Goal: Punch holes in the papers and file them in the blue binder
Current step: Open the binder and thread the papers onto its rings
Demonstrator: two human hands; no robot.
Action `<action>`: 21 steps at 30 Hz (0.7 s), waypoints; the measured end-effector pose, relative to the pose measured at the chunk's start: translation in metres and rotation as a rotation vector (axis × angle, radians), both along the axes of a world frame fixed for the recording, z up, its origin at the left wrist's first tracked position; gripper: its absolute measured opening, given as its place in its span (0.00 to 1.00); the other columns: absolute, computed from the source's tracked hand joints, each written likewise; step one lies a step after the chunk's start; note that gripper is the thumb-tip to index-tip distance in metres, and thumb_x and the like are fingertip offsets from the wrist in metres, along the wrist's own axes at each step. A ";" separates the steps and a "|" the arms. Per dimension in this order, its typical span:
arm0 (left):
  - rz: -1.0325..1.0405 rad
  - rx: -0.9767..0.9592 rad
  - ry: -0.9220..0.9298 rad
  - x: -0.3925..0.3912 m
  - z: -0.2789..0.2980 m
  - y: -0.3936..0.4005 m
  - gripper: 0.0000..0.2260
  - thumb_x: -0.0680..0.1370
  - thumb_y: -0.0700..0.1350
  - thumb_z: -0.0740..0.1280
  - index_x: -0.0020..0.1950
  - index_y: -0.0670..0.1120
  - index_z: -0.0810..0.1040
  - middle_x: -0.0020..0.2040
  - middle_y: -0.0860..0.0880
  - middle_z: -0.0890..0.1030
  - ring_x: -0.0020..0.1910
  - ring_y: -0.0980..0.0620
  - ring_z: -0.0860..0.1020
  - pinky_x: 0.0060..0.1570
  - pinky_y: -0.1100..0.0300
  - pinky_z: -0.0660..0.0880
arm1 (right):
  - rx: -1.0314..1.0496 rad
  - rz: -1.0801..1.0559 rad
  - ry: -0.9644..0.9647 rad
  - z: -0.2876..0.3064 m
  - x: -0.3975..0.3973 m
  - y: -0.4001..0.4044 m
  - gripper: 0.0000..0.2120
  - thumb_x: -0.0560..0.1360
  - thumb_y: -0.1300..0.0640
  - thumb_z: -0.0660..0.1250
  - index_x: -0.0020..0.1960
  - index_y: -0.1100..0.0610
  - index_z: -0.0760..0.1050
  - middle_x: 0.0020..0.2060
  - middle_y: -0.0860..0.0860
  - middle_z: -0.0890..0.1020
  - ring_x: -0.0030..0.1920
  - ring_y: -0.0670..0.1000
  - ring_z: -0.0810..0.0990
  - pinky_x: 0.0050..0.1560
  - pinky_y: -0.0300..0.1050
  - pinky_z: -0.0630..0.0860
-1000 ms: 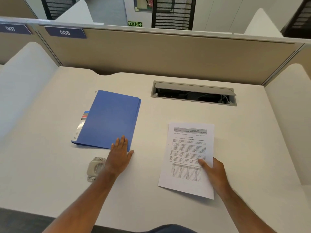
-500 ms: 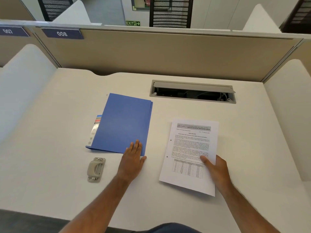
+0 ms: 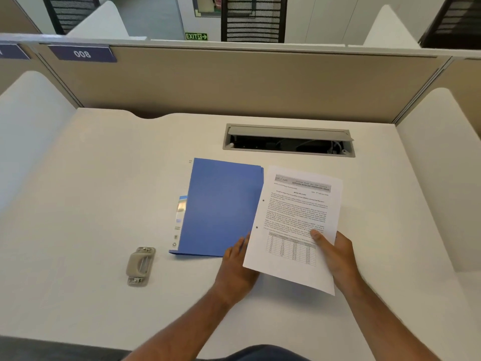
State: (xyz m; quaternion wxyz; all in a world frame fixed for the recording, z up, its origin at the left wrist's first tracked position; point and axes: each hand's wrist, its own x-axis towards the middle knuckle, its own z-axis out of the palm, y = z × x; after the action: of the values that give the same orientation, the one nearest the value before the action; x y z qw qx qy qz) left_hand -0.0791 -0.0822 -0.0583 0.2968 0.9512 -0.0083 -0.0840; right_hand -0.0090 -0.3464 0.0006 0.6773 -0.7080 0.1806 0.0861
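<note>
Head view: the right hand (image 3: pixel 338 259) grips a printed sheet (image 3: pixel 294 217), with the thumb on top near the low right side and the other fingers under it. The sheet is white, with small black words, a grey strip at the top, a little table low down, and two small holes on its left side. It sits tilted, a bit above the worktop (image 3: pixel 91 191), and its left edge covers the right edge of the blue folder (image 3: pixel 221 207). The folder lies shut and flat. The left hand (image 3: pixel 235 272) rests flat on the folder's near right corner with straight fingers, partly hidden by the sheet. I think the sheet goes into the folder. To do it well, lift the blue cover first, keep the paper flat, and line up the holes. A grey hole punch (image 3: pixel 140 265) lies to the left.
</note>
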 end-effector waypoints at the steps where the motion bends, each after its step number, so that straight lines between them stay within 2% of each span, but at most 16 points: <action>1: 0.020 -0.109 0.023 -0.004 0.001 -0.005 0.24 0.81 0.54 0.62 0.78 0.56 0.67 0.76 0.55 0.68 0.75 0.53 0.66 0.77 0.50 0.62 | 0.006 0.002 0.002 0.001 0.000 0.000 0.12 0.79 0.55 0.74 0.62 0.55 0.83 0.53 0.48 0.89 0.51 0.51 0.89 0.51 0.49 0.83; 2: 0.004 -0.219 0.064 -0.008 0.006 -0.012 0.22 0.80 0.52 0.64 0.75 0.55 0.71 0.75 0.52 0.72 0.74 0.51 0.68 0.78 0.49 0.60 | 0.011 0.005 0.004 0.002 0.000 0.001 0.12 0.79 0.55 0.74 0.62 0.55 0.83 0.53 0.48 0.89 0.51 0.51 0.90 0.50 0.49 0.83; 3: -0.003 -0.432 0.141 -0.010 0.012 -0.021 0.20 0.81 0.48 0.65 0.74 0.49 0.74 0.73 0.47 0.74 0.74 0.46 0.69 0.78 0.47 0.58 | 0.013 0.004 0.004 0.003 0.000 0.001 0.12 0.79 0.55 0.74 0.61 0.55 0.83 0.53 0.48 0.89 0.50 0.51 0.90 0.49 0.49 0.84; 4: 0.046 -0.743 0.224 -0.009 0.021 -0.030 0.20 0.81 0.43 0.66 0.73 0.43 0.75 0.73 0.42 0.74 0.74 0.41 0.70 0.77 0.45 0.60 | 0.015 0.003 0.004 0.004 0.000 0.001 0.12 0.79 0.55 0.74 0.61 0.55 0.83 0.53 0.48 0.89 0.50 0.52 0.90 0.49 0.48 0.84; 5: 0.196 -1.130 0.337 -0.007 0.034 -0.039 0.21 0.81 0.38 0.67 0.74 0.39 0.73 0.73 0.39 0.74 0.73 0.36 0.70 0.74 0.44 0.63 | 0.014 0.002 0.006 0.004 0.000 0.001 0.12 0.79 0.55 0.74 0.61 0.55 0.83 0.52 0.49 0.90 0.50 0.52 0.90 0.49 0.49 0.84; 6: 0.326 -1.481 0.483 -0.002 0.045 -0.046 0.22 0.81 0.36 0.67 0.76 0.39 0.71 0.73 0.37 0.73 0.72 0.34 0.71 0.70 0.43 0.67 | 0.012 0.002 0.010 0.004 0.000 0.001 0.12 0.79 0.55 0.74 0.61 0.55 0.83 0.52 0.49 0.90 0.50 0.53 0.90 0.49 0.50 0.84; 7: 0.429 -1.695 0.603 0.000 0.052 -0.053 0.23 0.81 0.36 0.68 0.76 0.40 0.70 0.73 0.37 0.73 0.71 0.33 0.73 0.67 0.43 0.71 | 0.007 0.003 0.016 0.003 -0.001 0.000 0.12 0.79 0.55 0.74 0.61 0.55 0.84 0.52 0.49 0.90 0.50 0.53 0.90 0.50 0.51 0.85; 8: 0.499 -1.842 0.710 0.002 0.050 -0.059 0.23 0.79 0.36 0.70 0.75 0.41 0.73 0.72 0.38 0.74 0.68 0.34 0.76 0.64 0.44 0.74 | 0.001 0.005 0.023 0.003 -0.001 0.000 0.12 0.79 0.54 0.75 0.61 0.55 0.84 0.52 0.50 0.90 0.50 0.54 0.90 0.51 0.52 0.85; 12: 0.669 -1.990 0.855 0.008 0.065 -0.075 0.25 0.74 0.38 0.76 0.71 0.43 0.78 0.71 0.41 0.77 0.64 0.37 0.80 0.61 0.46 0.78 | -0.010 0.004 0.037 0.002 -0.002 -0.003 0.12 0.78 0.54 0.75 0.61 0.55 0.84 0.52 0.50 0.90 0.50 0.54 0.90 0.53 0.55 0.85; 14: 0.699 -1.966 0.846 0.013 0.069 -0.079 0.23 0.76 0.39 0.74 0.71 0.43 0.78 0.71 0.41 0.78 0.62 0.39 0.80 0.58 0.47 0.79 | -0.010 0.000 0.038 0.005 -0.003 -0.004 0.12 0.78 0.54 0.75 0.61 0.54 0.84 0.52 0.50 0.90 0.50 0.54 0.90 0.52 0.54 0.85; 16: 0.684 -1.979 0.852 0.014 0.066 -0.073 0.23 0.73 0.38 0.77 0.68 0.43 0.81 0.65 0.41 0.82 0.59 0.40 0.81 0.55 0.49 0.80 | 0.003 -0.005 0.034 0.007 -0.003 -0.005 0.12 0.78 0.54 0.75 0.61 0.54 0.84 0.52 0.50 0.90 0.50 0.54 0.90 0.52 0.53 0.85; 17: 0.637 -1.775 0.752 0.013 0.062 -0.067 0.23 0.71 0.37 0.79 0.65 0.44 0.82 0.60 0.42 0.83 0.57 0.41 0.81 0.55 0.50 0.80 | 0.010 -0.006 0.035 0.008 -0.003 -0.005 0.12 0.79 0.55 0.75 0.61 0.54 0.84 0.53 0.50 0.89 0.51 0.54 0.90 0.53 0.53 0.85; 18: 0.493 -1.499 0.602 0.012 0.062 -0.056 0.23 0.71 0.38 0.80 0.64 0.45 0.82 0.58 0.43 0.83 0.58 0.42 0.81 0.56 0.49 0.80 | 0.016 -0.008 0.037 0.009 -0.003 -0.004 0.11 0.79 0.55 0.74 0.61 0.54 0.83 0.53 0.50 0.89 0.51 0.54 0.90 0.53 0.53 0.85; 21: -0.021 -0.406 -0.006 -0.003 0.026 -0.022 0.27 0.76 0.39 0.75 0.73 0.54 0.75 0.66 0.50 0.79 0.66 0.46 0.78 0.64 0.45 0.79 | 0.030 -0.015 0.038 0.011 -0.001 -0.004 0.12 0.79 0.55 0.74 0.61 0.54 0.83 0.54 0.50 0.89 0.52 0.54 0.89 0.55 0.54 0.84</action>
State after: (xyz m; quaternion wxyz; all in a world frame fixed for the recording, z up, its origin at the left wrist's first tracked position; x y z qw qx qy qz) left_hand -0.0821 -0.1041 -0.0326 0.4815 0.8720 -0.0356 -0.0809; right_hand -0.0101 -0.3506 0.0115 0.6850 -0.6945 0.1975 0.0973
